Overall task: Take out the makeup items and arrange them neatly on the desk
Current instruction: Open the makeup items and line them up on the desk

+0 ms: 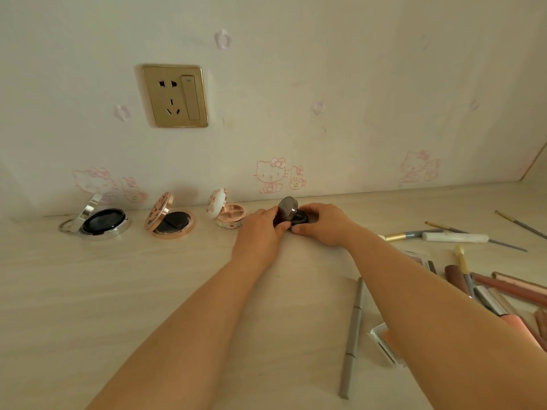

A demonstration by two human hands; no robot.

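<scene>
A dark brown round compact (288,209) stands by the wall with its lid raised. My left hand (260,229) grips its left side and my right hand (321,223) holds its base from the right. To its left, three open compacts stand in a row along the wall: a silver one (102,222), a rose-gold one (170,221) and a small white floral one (228,213).
A grey pencil (352,335) lies near my right forearm. Several pens, brushes and lip tubes (503,288) are scattered at the right, with a white stick (454,237) and a white palette (384,343). A gold wall socket (174,96) sits above the desk (118,291).
</scene>
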